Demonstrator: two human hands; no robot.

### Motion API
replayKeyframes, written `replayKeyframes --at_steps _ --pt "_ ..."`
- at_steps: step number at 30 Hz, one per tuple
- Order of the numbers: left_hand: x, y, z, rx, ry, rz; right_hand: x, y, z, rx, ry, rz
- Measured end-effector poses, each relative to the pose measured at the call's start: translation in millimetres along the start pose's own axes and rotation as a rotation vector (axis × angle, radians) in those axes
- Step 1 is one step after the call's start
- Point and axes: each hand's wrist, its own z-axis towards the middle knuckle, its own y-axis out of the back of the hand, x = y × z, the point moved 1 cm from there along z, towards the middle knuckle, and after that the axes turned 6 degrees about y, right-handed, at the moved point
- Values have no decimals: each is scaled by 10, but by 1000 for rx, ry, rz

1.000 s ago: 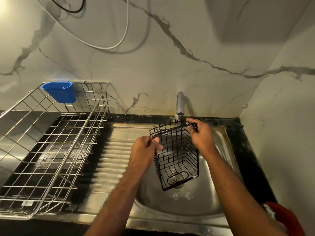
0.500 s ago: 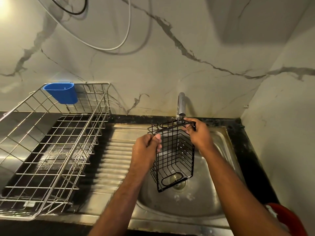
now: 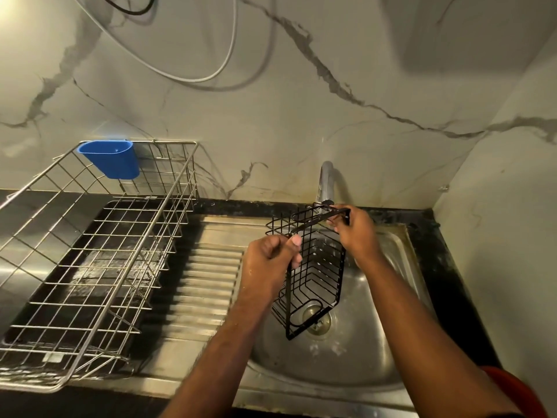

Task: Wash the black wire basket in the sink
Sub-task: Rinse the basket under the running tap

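The black wire basket hangs tilted over the steel sink, its narrow end down above the drain. My left hand grips the basket's near top rim with curled fingers. My right hand holds the far top rim just under the tap. Whether water runs from the tap I cannot tell.
A large steel wire dish rack with a blue plastic cup hooked on its back rim stands on the left. A ribbed draining board lies between rack and sink. A red object shows at the bottom right. Marble walls close in behind and to the right.
The basket has turned in my hands, its lower end swinging left and its open face narrowing. Both hands keep their hold on the top rim.
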Motion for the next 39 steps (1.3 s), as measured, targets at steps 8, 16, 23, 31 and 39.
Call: replayKeyframes --at_steps 8,16,23,31,39 --pt "50 -30 -10 107 1 109 -101 -11 67 -46 -23 71" --pt "155 114 69 288 77 244 -194 -47 23 -90 -8 152" --pt "68 235 157 -92 1 144 -245 2 -20 -66 -10 147" --pt "219 88 296 86 78 149 -160 93 -34 -58 15 188" --pt "227 -31 288 146 175 21 -89 78 -64 -118 -52 326"
